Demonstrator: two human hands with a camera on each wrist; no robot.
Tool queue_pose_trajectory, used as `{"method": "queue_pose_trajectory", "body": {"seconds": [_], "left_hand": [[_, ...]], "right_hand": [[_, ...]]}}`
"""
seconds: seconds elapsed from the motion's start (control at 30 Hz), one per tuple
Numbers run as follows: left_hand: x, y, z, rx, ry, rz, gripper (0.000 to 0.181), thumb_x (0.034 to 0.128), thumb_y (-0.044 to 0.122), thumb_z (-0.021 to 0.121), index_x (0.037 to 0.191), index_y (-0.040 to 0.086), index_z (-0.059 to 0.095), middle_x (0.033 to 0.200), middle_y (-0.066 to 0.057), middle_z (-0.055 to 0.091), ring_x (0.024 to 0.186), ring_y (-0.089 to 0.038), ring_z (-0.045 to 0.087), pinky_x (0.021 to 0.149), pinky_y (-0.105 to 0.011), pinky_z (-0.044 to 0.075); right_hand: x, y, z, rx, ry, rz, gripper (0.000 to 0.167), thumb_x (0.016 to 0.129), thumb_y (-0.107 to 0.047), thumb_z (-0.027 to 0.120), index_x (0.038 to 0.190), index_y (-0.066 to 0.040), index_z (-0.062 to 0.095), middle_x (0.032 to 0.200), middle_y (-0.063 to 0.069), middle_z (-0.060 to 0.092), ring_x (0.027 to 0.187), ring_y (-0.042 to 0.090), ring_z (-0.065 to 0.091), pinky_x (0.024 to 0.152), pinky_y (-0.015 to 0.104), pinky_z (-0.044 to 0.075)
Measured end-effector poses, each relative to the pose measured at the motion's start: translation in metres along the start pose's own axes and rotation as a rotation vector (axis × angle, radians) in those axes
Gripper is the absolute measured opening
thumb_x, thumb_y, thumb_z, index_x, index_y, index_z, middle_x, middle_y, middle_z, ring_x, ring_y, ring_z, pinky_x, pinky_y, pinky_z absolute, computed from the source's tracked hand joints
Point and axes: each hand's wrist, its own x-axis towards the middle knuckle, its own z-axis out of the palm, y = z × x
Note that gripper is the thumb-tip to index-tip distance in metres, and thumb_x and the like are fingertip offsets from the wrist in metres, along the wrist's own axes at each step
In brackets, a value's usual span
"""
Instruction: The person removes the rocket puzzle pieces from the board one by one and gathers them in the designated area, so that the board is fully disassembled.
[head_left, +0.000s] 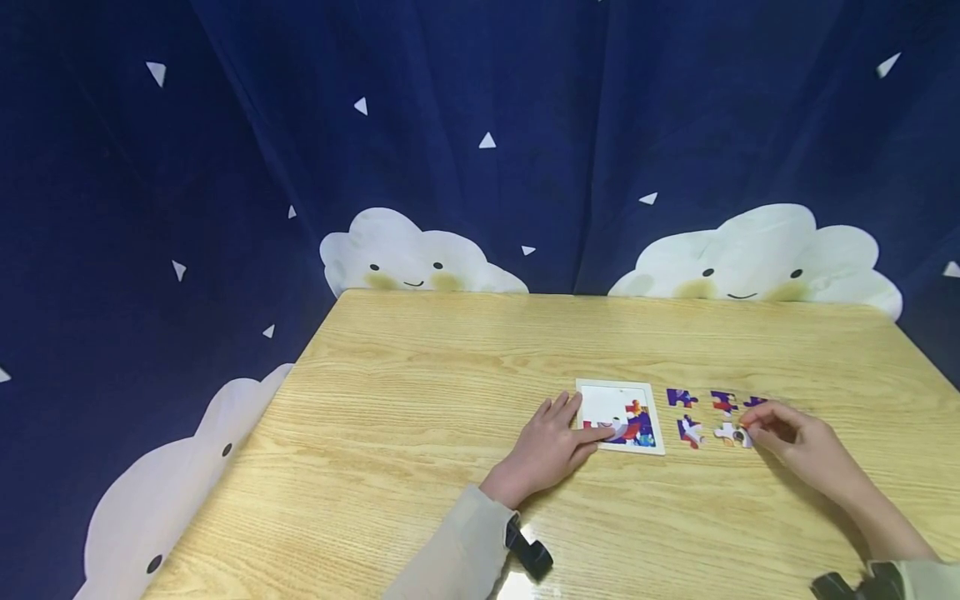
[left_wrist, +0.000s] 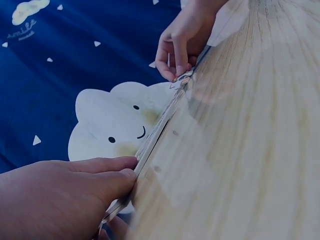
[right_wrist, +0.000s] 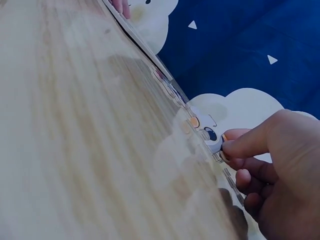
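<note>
Far left, a dark blue curtain [head_left: 135, 208] runs beside the left edge of the tabletop [head_left: 360, 417] and on along its far edge, printed with white triangles and smiling clouds [head_left: 393, 250]. Well in from that left edge, your left hand [head_left: 543, 442] lies palm down, its fingers spread and nearly straight; they rest on the left side of a puzzle tray [head_left: 655, 417], one reaching in over its near-left corner. The tray sits about midway between the tabletop's left and right edges, well apart from the far one; set pieces [head_left: 645, 432] fill its near-right corner, and white floor shows toward its far-left corner. Just right of the tray come a purple piece [head_left: 678, 397], a purple-and-white piece [head_left: 690, 432] nearer you, a purple-and-red piece [head_left: 723, 402], and a white piece [right_wrist: 214, 144], pinched between thumb and forefinger of your right hand [head_left: 802, 446]; I cannot tell whether it is off the tabletop. Beyond your fingers a dark piece [head_left: 752, 402] is partly hidden.
</note>
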Motion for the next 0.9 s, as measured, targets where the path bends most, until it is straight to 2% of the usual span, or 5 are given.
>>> {"method": "queue_pose_trajectory", "body": {"seconds": [0.2, 0.47, 0.73, 0.9], "left_hand": [[0.0, 0.0, 0.0, -0.014, -0.004, -0.002, 0.034, 0.103, 0.038, 0.046, 0.136, 0.041, 0.056, 0.15, -0.02, 0.046, 0.139, -0.038, 0.046, 0.112, -0.049, 0.044], [-0.001, 0.001, -0.001, -0.016, 0.009, 0.0, 0.034, 0.1026, 0.038, 0.047, 0.135, 0.041, 0.057, 0.149, -0.02, 0.047, 0.137, -0.038, 0.047, 0.111, -0.048, 0.046], [-0.001, 0.0, -0.001, -0.02, 0.009, -0.002, 0.034, 0.1028, 0.038, 0.047, 0.135, 0.041, 0.057, 0.149, -0.021, 0.046, 0.137, -0.038, 0.047, 0.111, -0.048, 0.045], [-0.001, 0.0, 0.001, -0.018, 0.01, -0.002, 0.034, 0.1029, 0.038, 0.047, 0.135, 0.041, 0.057, 0.149, -0.02, 0.047, 0.137, -0.038, 0.047, 0.111, -0.048, 0.045]], "right_hand": [[0.001, 0.003, 0.002, -0.015, -0.003, 0.001, 0.01, 0.091, -0.007, 0.066, 0.1, -0.011, 0.069, 0.087, -0.027, 0.059, 0.07, -0.006, 0.048, 0.058, 0.014, 0.039], [0.001, 0.005, 0.002, -0.027, 0.004, -0.015, 0.009, 0.091, -0.009, 0.068, 0.099, -0.012, 0.07, 0.089, -0.028, 0.059, 0.074, -0.013, 0.048, 0.059, 0.011, 0.041], [0.001, -0.002, 0.0, -0.014, 0.032, 0.005, 0.01, 0.093, -0.013, 0.067, 0.102, -0.011, 0.07, 0.089, -0.033, 0.055, 0.072, -0.01, 0.05, 0.058, 0.012, 0.042], [0.005, -0.013, 0.004, 0.021, 0.04, -0.043, 0.01, 0.09, -0.011, 0.07, 0.1, -0.01, 0.07, 0.086, -0.023, 0.06, 0.071, -0.007, 0.052, 0.058, 0.012, 0.043]]}}
